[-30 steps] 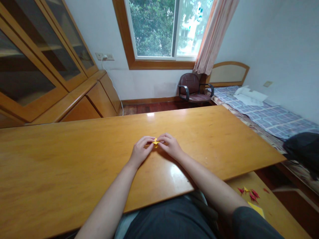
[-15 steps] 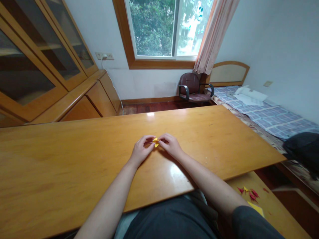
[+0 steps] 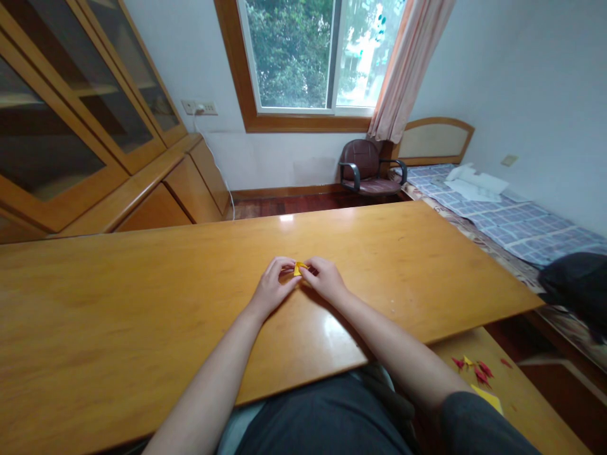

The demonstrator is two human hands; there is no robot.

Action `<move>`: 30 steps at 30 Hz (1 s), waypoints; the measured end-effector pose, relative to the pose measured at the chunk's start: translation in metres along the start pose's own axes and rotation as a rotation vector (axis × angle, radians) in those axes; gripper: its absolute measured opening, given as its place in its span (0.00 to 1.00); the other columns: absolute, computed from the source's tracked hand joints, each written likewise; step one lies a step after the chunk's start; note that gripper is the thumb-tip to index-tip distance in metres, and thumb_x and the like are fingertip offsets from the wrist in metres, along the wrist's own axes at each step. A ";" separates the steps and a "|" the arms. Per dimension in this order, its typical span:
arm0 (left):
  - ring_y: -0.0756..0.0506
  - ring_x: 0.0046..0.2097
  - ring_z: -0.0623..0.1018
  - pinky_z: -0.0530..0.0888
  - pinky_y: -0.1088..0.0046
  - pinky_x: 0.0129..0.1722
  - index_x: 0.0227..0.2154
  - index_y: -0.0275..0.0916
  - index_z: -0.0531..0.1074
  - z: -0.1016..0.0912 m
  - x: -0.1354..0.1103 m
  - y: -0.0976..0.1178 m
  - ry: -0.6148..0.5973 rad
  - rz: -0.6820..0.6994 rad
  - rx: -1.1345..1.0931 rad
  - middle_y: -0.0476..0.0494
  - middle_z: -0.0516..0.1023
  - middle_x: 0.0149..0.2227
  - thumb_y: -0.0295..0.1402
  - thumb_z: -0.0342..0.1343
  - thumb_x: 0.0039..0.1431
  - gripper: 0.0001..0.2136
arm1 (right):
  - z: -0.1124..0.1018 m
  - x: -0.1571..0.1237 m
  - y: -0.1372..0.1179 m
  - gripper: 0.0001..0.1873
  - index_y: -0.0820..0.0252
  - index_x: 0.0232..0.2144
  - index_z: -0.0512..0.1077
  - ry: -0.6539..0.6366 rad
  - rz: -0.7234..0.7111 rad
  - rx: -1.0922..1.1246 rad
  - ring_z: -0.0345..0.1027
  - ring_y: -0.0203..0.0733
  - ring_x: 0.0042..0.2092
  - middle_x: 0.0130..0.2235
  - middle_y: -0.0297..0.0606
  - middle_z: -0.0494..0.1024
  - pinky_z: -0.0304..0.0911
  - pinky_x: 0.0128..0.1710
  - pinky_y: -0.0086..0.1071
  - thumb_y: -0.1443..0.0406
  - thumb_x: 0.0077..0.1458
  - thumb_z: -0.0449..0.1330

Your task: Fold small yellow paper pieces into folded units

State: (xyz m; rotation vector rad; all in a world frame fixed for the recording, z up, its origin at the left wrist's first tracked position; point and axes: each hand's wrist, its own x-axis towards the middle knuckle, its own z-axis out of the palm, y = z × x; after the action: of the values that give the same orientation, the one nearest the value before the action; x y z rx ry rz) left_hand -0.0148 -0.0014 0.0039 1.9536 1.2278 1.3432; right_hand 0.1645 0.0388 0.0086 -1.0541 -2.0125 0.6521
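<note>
A small piece of folded yellow paper is pinched between my two hands, just above the wooden table. My left hand grips it from the left, thumb and fingers closed on its edge. From the right, my right hand pinches the same paper, the thumb lying over its near side. Fingers cover much of the paper, so its full shape is hidden.
On a lower surface at right lie small red folded paper pieces and a yellow sheet. Beyond the table stand a brown armchair, a bed with a black bag, and a glass-door cabinet at left.
The yellow paper has turned in my fingers and shows a different, more triangular outline. My right thumb has moved slightly left over it; both hands stay in nearly the same place.
</note>
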 end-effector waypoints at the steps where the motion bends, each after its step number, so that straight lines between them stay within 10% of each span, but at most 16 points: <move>1: 0.46 0.47 0.76 0.77 0.61 0.50 0.43 0.41 0.69 -0.001 0.000 0.001 -0.012 0.011 0.014 0.43 0.71 0.45 0.36 0.59 0.60 0.11 | 0.000 0.000 -0.001 0.08 0.60 0.30 0.74 -0.008 -0.006 -0.005 0.67 0.36 0.32 0.29 0.35 0.76 0.60 0.34 0.27 0.63 0.58 0.58; 30: 0.45 0.38 0.78 0.74 0.69 0.41 0.36 0.41 0.75 -0.007 0.002 0.002 -0.031 -0.155 0.032 0.45 0.79 0.36 0.43 0.56 0.60 0.11 | -0.003 -0.001 0.002 0.11 0.62 0.27 0.71 -0.108 0.106 0.223 0.64 0.33 0.27 0.25 0.30 0.73 0.57 0.29 0.26 0.60 0.57 0.58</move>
State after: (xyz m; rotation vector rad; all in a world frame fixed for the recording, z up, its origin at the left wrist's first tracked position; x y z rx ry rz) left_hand -0.0198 -0.0014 0.0088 1.8512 1.3637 1.2185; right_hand 0.1679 0.0387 0.0084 -1.0143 -1.9304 0.9839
